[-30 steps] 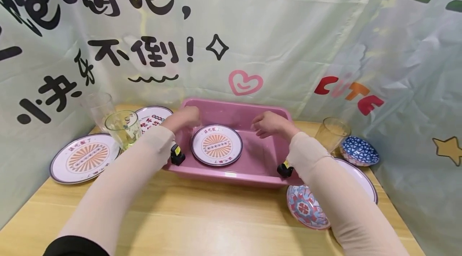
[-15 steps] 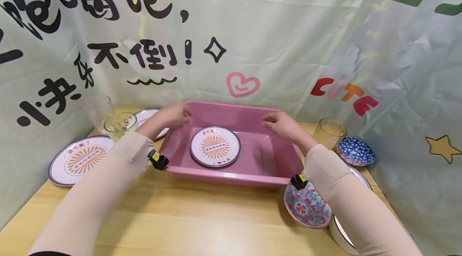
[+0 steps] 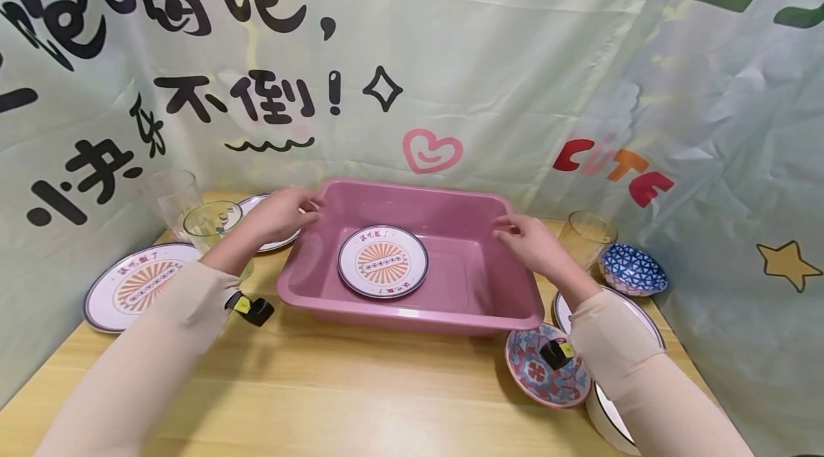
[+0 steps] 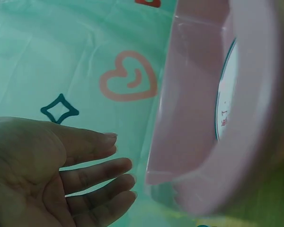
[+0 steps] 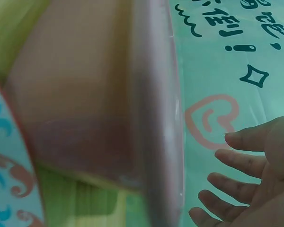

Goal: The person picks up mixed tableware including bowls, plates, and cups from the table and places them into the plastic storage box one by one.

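Note:
A pink plastic basin stands on the wooden table in the head view. Inside it, toward the left, lies a white plate with a dark rim and an orange sunburst print. My left hand is at the basin's left side, fingers loosely bent and holding nothing. At the opposite side hovers my right hand, likewise holding nothing. Both wrist views show the fingers spread and apart from the pink wall; the left wrist view has the left hand, the right wrist view the right hand.
Left of the basin are two plates, one at the front, and a yellow-green glass beside a clear glass. On the right are a red-blue patterned bowl, a white bowl, a plate, a blue-patterned bowl and an amber glass.
Both hands have moved outward from above the basin, the left hand to the left and the right hand to the right. The basin and its plate stay in place.

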Demonstrator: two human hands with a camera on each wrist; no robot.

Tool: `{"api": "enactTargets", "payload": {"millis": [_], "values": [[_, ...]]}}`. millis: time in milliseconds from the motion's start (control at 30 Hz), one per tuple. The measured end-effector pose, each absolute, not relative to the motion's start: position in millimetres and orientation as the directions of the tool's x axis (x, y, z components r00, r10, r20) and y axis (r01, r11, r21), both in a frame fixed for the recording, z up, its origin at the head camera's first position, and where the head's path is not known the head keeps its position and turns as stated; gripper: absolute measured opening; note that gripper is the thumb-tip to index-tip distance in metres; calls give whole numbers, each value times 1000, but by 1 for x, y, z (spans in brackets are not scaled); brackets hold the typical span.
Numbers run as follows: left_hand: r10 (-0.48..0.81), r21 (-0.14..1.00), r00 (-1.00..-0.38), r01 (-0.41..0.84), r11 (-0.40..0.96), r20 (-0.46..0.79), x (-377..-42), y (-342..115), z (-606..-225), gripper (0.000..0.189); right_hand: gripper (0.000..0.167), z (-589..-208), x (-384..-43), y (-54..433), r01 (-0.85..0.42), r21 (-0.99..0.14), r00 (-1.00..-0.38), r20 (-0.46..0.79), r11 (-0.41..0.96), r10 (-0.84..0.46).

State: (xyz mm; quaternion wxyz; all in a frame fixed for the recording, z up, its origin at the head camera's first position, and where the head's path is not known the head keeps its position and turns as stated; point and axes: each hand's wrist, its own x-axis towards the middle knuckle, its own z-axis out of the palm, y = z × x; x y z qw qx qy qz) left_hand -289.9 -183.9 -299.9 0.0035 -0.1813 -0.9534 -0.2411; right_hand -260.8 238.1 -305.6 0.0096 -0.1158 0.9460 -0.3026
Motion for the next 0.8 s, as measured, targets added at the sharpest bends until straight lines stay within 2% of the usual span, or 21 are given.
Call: {"api": "enactTargets", "payload": {"millis": [200,333,633,800], "values": [[302,478,-944,327,815,130,-273,-198,-300,38,42,-310,-244,248,-193,-598,-978,53,778,-201],[261,510,-954,300,806,148,-262,-208,-300,41,46,-314,-233,252,-145,-660,-986,38,737,-160],[187,577,-961,271,770,202,-234,-232,-298,51,68,-332,-216,261,10,-777,-994,-73,629,-75],[119,611,-969,230,757,217,-220,-248,-301,57,65,-343,-210,264,32,-856,-990,-97,515,-100]]}}
